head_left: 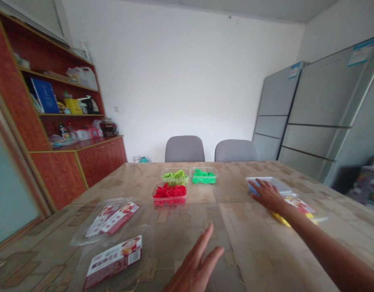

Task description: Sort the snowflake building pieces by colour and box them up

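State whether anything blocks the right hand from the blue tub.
Nothing visible does: the right hand is at the blue tub, though contact is unclear. The yellow tub sits nearer the person, not between them.

on my feed i count one left hand (197,263) and one right hand (268,195), one table (180,227), two grey chairs (184,149) and two refrigerators (320,97). i make out at least four clear tubs (170,199), four printed labels (115,259) and at least two clear covers (88,217); exact numbers i cannot tell.
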The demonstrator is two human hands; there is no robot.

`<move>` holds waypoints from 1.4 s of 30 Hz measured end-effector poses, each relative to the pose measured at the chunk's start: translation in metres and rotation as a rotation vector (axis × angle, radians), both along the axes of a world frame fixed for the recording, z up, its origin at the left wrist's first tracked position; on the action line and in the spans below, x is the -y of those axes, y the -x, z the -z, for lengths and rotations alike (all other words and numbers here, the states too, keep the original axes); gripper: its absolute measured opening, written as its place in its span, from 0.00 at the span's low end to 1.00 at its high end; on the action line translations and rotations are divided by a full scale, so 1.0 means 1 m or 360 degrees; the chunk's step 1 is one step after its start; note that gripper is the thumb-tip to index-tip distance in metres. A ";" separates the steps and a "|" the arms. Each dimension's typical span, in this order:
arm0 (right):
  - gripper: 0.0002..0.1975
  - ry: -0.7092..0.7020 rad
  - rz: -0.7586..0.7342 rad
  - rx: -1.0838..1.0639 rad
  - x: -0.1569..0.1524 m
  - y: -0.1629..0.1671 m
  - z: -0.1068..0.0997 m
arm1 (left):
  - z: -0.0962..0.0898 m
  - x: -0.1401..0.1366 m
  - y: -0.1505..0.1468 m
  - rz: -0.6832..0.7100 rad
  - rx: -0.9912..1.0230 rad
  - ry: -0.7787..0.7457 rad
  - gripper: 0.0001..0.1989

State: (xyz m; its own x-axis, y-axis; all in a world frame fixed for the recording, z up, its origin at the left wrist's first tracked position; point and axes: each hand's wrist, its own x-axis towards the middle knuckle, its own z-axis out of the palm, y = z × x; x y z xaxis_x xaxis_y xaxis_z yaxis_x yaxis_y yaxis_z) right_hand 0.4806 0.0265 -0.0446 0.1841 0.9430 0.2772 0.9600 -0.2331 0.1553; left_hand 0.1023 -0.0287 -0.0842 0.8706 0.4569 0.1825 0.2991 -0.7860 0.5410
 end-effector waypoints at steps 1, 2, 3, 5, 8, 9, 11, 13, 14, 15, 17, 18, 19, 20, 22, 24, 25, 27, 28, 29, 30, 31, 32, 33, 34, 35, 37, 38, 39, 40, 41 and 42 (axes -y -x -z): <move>0.25 -0.0009 0.0082 -0.0007 -0.007 0.003 0.005 | 0.001 0.001 -0.001 -0.0010 0.0019 -0.0005 0.34; 0.24 -0.0019 0.0160 -0.0015 -0.012 0.004 0.010 | 0.001 0.001 0.000 -0.0023 0.0031 -0.0006 0.32; 0.24 -0.0028 0.0223 -0.0022 -0.016 0.003 0.014 | 0.002 0.001 0.000 -0.0025 0.0033 -0.0005 0.30; 0.25 -0.0050 0.0301 -0.0032 -0.018 0.000 0.020 | 0.004 0.001 0.002 -0.0027 0.0018 0.0003 0.29; 0.27 -0.0098 0.0348 -0.0038 -0.017 -0.007 0.024 | 0.006 0.001 0.006 -0.0007 0.0006 0.0031 0.32; 0.27 -0.0118 0.0351 -0.0042 -0.016 -0.009 0.025 | 0.007 0.001 0.007 -0.0007 0.0004 0.0046 0.32; 0.27 -0.0165 0.0358 -0.0053 -0.016 -0.014 0.027 | 0.005 0.002 0.008 0.0020 -0.0027 0.0083 0.33; 0.27 -0.0217 0.0367 -0.0063 -0.017 -0.020 0.029 | 0.000 0.004 0.010 0.0029 -0.0056 0.0119 0.32; 0.27 -0.0242 0.0371 -0.0070 -0.017 -0.024 0.030 | -0.002 0.004 0.010 0.0026 -0.0061 0.0135 0.32; 0.27 -0.0266 0.0376 -0.0079 -0.017 -0.029 0.031 | -0.005 0.005 0.011 0.0019 -0.0057 0.0152 0.31; 0.27 -0.0311 0.0384 -0.0102 -0.016 -0.042 0.032 | -0.006 0.005 0.012 -0.0009 -0.0052 0.0176 0.30; 0.27 -0.0331 0.0392 -0.0115 -0.014 -0.050 0.032 | -0.005 0.004 0.013 -0.0011 -0.0059 0.0182 0.30; 0.27 -0.0349 0.0406 -0.0128 -0.012 -0.059 0.032 | -0.004 0.003 0.014 -0.0007 -0.0070 0.0182 0.29; 0.27 -0.0363 0.0424 -0.0140 -0.009 -0.069 0.032 | -0.002 0.002 0.016 0.0003 -0.0084 0.0179 0.29; 0.26 -0.0386 0.0455 -0.0159 -0.003 -0.088 0.032 | 0.003 0.000 0.020 0.0010 -0.0108 0.0163 0.28; 0.24 -0.0481 0.0434 -0.0163 0.003 -0.102 0.032 | 0.004 -0.001 0.027 -0.0005 -0.0130 0.0149 0.25; 0.22 -0.0573 0.0390 -0.0147 0.005 -0.106 0.031 | 0.003 -0.001 0.031 -0.0014 -0.0141 0.0143 0.24; 0.21 -0.0764 0.0225 -0.0095 0.009 -0.102 0.026 | -0.002 -0.001 0.040 -0.0019 -0.0168 0.0129 0.24; 0.22 -0.0817 0.0115 -0.0070 0.010 -0.094 0.023 | -0.006 0.000 0.044 -0.0017 -0.0192 0.0124 0.25; 0.23 -0.0815 0.0003 -0.0065 0.011 -0.083 0.019 | -0.011 0.001 0.048 -0.0022 -0.0217 0.0117 0.26; 0.24 -0.0748 -0.0107 -0.0114 0.012 -0.069 0.015 | -0.016 0.003 0.052 -0.0029 -0.0240 0.0108 0.26; 0.24 -0.0687 -0.0198 -0.0147 0.012 -0.052 0.011 | -0.022 0.004 0.056 -0.0034 -0.0253 0.0092 0.26; 0.22 -0.0597 -0.0301 -0.0200 0.011 -0.032 0.008 | -0.028 0.006 0.060 -0.0033 -0.0260 0.0073 0.26; 0.21 -0.0531 -0.0384 -0.0265 0.011 -0.011 0.006 | -0.033 0.007 0.064 -0.0033 -0.0260 0.0047 0.26; 0.21 -0.0489 -0.0436 -0.0306 0.012 0.011 0.005 | -0.039 0.008 0.069 -0.0043 -0.0258 0.0016 0.26; 0.20 -0.0430 -0.0493 -0.0380 0.013 0.035 0.005 | -0.043 0.007 0.075 -0.0075 -0.0260 -0.0019 0.27; 0.19 -0.0256 -0.0677 -0.0786 0.017 0.083 0.006 | -0.049 -0.001 0.089 -0.0194 -0.0291 -0.0099 0.29; 0.17 -0.0188 -0.0779 -0.0927 0.021 0.107 0.007 | -0.050 -0.008 0.098 -0.0278 -0.0306 -0.0149 0.30; 0.16 -0.0112 -0.0865 -0.1028 0.025 0.129 0.008 | -0.051 -0.016 0.108 -0.0364 -0.0317 -0.0206 0.29; 0.16 -0.0032 -0.0946 -0.1094 0.030 0.150 0.009 | -0.050 -0.026 0.119 -0.0460 -0.0312 -0.0270 0.27; 0.15 0.0055 -0.1045 -0.1144 0.034 0.168 0.010 | -0.049 -0.037 0.131 -0.0555 -0.0306 -0.0335 0.25; 0.15 0.0130 -0.1125 -0.1168 0.038 0.185 0.011 | -0.047 -0.048 0.143 -0.0639 -0.0299 -0.0388 0.23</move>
